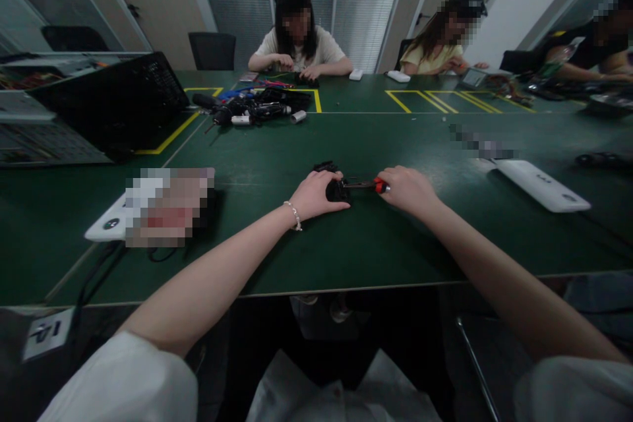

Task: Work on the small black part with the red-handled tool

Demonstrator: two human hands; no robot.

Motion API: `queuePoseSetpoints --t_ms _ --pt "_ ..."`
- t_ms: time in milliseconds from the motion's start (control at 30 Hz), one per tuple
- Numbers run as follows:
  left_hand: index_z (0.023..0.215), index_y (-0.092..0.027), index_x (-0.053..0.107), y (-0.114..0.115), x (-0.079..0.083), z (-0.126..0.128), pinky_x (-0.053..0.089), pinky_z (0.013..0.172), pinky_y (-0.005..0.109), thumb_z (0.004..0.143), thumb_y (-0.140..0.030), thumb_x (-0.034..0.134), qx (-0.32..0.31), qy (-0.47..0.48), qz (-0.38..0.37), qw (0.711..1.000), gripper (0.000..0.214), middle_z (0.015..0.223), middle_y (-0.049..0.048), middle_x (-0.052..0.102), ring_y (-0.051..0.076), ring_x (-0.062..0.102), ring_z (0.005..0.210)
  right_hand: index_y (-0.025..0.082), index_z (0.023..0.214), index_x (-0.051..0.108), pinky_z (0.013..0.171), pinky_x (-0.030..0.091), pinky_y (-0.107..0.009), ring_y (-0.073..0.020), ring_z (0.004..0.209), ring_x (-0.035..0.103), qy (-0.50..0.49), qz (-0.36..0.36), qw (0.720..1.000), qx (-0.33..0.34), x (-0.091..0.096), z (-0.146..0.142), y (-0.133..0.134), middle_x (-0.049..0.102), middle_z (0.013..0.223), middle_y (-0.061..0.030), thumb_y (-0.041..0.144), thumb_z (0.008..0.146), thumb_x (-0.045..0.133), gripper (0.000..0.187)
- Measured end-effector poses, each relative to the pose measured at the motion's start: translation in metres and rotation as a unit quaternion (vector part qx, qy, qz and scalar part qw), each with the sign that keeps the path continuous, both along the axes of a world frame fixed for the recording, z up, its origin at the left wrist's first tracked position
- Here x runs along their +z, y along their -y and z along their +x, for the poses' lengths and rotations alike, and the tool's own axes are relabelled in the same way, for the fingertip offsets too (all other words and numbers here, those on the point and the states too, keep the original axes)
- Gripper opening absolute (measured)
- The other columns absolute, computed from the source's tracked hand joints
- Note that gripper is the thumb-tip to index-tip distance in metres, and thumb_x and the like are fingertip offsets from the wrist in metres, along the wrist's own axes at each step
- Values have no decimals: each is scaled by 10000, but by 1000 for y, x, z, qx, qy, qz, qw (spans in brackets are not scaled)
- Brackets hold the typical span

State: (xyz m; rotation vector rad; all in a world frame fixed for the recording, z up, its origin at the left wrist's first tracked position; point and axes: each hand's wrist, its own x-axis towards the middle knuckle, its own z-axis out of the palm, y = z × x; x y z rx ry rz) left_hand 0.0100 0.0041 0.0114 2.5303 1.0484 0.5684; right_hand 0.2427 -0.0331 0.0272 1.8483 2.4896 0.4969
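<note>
Just ahead of me on the green table, my left hand [319,194] is closed around a small black part [337,190], thumb on the near side and fingers over the far side. Its exact kind is hard to make out. My right hand [408,188] grips the red and black handle of a screwdriver [380,185]. The thin metal shaft points left and its tip meets the black part or lies right beside it. A beaded bracelet [293,216] circles my left wrist.
White power banks lie left [106,224] and right [544,188], with cables. A power drill [225,112] and tangled cables sit ahead. An open computer case [113,105] stands at the left. Opposite, a person [299,46] works; others [440,53] sit farther right.
</note>
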Motion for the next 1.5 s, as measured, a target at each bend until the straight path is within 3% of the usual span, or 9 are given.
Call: queuePoseSetpoints --t_ms 400,733,1067,1500 --pt "1103 -166 564 0 -1 0 408 974 432 687 -523 693 7 -1 -3 1000 563 1248 87 574 292 503 1142 134 866 621 663 348 -319 -229 798 524 37 40 998 38 3 1 2 641 854 -110 174 750 505 169" --pt "1097 -166 568 0 -1 0 403 985 430 687 -526 692 5 -2 2 1000 560 1249 84 575 290 507 1140 160 835 631 610 348 -303 -201 738 542 0 -2 1000 0 0 0 0 652 825 -85 230 781 488 169" --pt "1105 -168 564 -1 -1 0 388 1001 429 695 -542 675 0 -2 -3 1000 566 1263 81 565 282 506 1145 134 890 626 662 353 -320 -229 803 522 39 31 998 36 5 1 3 646 887 -116 174 755 497 191" --pt "1108 -173 567 2 2 -1 390 992 427 696 -529 678 1 -6 -10 1000 555 1278 83 554 288 496 1157 162 857 632 644 357 -314 -209 767 539 7 -9 1000 4 1 1 0 646 843 -91 223 778 478 184"
